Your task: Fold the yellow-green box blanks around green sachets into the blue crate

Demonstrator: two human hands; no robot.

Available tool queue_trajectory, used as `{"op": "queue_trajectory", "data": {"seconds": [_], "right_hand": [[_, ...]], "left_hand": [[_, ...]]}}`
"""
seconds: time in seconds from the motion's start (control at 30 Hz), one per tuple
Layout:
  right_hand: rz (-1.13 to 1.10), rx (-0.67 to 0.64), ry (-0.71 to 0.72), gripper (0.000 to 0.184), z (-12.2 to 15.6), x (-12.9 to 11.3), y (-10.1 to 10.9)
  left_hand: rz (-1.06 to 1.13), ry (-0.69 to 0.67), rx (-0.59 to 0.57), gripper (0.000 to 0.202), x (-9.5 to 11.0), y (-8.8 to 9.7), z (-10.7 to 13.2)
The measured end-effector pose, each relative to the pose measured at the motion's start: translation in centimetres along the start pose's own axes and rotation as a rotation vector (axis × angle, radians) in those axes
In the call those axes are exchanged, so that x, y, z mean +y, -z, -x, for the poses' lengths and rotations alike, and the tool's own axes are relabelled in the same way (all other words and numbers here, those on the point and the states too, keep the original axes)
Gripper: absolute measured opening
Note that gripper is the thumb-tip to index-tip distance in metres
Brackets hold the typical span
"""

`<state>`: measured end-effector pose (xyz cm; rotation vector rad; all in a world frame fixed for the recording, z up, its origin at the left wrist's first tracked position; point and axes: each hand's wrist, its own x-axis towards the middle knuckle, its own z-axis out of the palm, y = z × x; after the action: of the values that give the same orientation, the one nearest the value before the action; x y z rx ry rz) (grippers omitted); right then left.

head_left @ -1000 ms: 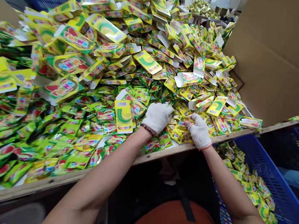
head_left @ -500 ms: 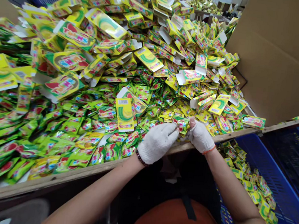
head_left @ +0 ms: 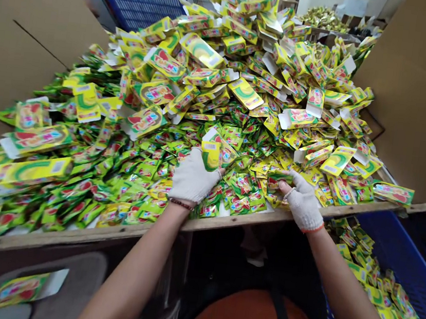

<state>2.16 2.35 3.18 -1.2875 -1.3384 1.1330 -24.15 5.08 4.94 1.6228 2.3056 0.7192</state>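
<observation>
My left hand (head_left: 196, 177), in a white knit glove, is closed around the lower part of a small yellow carton (head_left: 210, 155) with an open white flap. Its thumb lies along the carton's right side. To the right, my gloved right hand (head_left: 304, 201) pinches a green sachet (head_left: 279, 178) between thumb and fingers, just above the table's front edge. Whether more than one sachet is in that grip is hard to see. Loose green sachets (head_left: 241, 183) lie between the two hands. Behind them rises a heap of yellow fruit-printed cartons (head_left: 206, 52), many with open flaps.
A wooden rail (head_left: 228, 222) runs along the table front. Cardboard walls stand at left (head_left: 27, 54) and right (head_left: 425, 103). Below right is a blue crate (head_left: 411, 266) holding filled cartons. A carton (head_left: 20, 288) lies on a seat below left. Another blue crate (head_left: 142, 3) stands behind.
My hands have parted. The left has moved away from the right and taken hold of the yellow carton; the right keeps a green sachet. The view has swung left.
</observation>
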Motion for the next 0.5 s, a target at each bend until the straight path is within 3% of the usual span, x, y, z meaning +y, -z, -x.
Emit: {"op": "queue_trajectory", "data": {"seconds": [0.13,0.23,0.3,0.37,0.5], "right_hand": [[-0.081,-0.041,-0.014,0.038,0.8,-1.1,-1.0],[-0.42,-0.204,-0.13,0.04,1.5,-1.5,-2.1],[-0.678,-0.302,-0.248,0.041,1.9,-1.7,-2.9],[-0.858,-0.339,-0.353,0.036,1.8,-1.7,-3.4],[-1.062,-0.179,-0.548,0.011,0.6,-1.5,-3.9]], "left_hand": [[0.814,-0.135,-0.052,0.068,0.5,-0.5,1.0],[1.32,-0.187,-0.211,0.063,1.9,-1.4,3.1],[1.407,-0.194,-0.258,0.057,2.8,-2.5,4.8],[1.362,-0.202,-0.225,0.053,3.4,-3.7,6.1],[1.165,-0.181,-0.176,0.041,5.4,-6.0,6.5]]}}
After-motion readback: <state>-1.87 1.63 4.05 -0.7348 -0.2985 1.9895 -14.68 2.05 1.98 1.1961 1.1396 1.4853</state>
